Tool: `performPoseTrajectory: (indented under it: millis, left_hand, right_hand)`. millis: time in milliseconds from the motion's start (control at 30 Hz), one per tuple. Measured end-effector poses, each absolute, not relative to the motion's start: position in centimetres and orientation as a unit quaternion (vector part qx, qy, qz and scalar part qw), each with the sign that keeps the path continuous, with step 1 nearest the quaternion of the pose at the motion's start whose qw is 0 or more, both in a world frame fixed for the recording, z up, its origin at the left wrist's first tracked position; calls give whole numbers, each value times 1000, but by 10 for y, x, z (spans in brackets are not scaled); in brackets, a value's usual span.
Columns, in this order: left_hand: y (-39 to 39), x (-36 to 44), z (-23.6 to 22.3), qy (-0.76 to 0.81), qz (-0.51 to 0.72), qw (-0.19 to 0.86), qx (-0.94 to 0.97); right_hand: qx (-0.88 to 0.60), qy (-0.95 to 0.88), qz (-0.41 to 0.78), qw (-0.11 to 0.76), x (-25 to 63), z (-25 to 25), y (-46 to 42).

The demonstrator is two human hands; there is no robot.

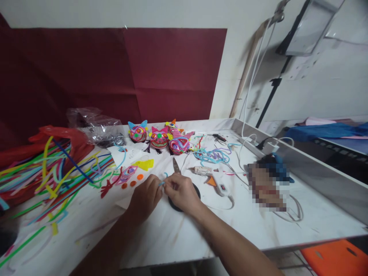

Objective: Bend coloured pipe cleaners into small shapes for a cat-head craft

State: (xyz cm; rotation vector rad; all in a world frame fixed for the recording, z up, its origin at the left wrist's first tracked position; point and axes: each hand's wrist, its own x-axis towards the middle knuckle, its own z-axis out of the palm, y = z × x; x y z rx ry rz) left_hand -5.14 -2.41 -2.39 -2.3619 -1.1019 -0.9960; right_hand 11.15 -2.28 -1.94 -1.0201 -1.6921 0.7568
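My left hand (145, 195) and my right hand (181, 190) meet above the middle of the table, fingers pinched. Between them is a short piece of light blue pipe cleaner (161, 184), mostly hidden by the fingertips. Scissors (176, 166) lie beneath my right hand, blade pointing away and black handle partly covered. Just left of my left hand are several orange discs (140, 177), a yellow cut shape (146, 164) and a coiled pink and purple pipe-cleaner piece (128, 174). To the right of my right hand lies a white glue gun (221, 184) with an orange trigger.
Several colourful animal-like figures (159, 138) stand at the back. Loose pipe cleaners (61, 168) and a red plastic bag (77, 140) cover the left side. A blue pipe-cleaner tangle (212, 155) lies behind the glue gun. Cables and a raised edge (301, 188) run along the right.
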Motion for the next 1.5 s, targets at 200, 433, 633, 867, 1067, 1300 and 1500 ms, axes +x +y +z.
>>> performPoseTrajectory:
  millis: [200, 433, 633, 867, 1067, 1300, 1500]
  left_hand:
    - [-28, -49, -22, -400, -380, 100, -828]
    - [-30, -48, -22, -413, -419, 39, -808]
    - [-33, -47, -15, -417, -468, -40, -778]
    - [-26, -53, -15, -438, -494, -188, -727]
    - [-24, -50, -13, -429, -530, -273, -679]
    - [-26, -47, -17, -418, -548, -218, -691]
    - [-34, -44, -16, -412, -542, -28, -732]
  right_hand:
    - [-414, -557, 510, 509, 105, -19, -20]
    - [-427, -596, 458, 502, 109, -18, -21]
    - [-431, -684, 348, 475, 116, -18, -21]
    - [-418, -696, 369, 453, 121, -17, -21]
    - [-408, -601, 471, 500, 115, -16, -22]
    - [-404, -505, 516, 561, 105, -13, -26]
    - [-388, -470, 537, 583, 99, -13, -29]
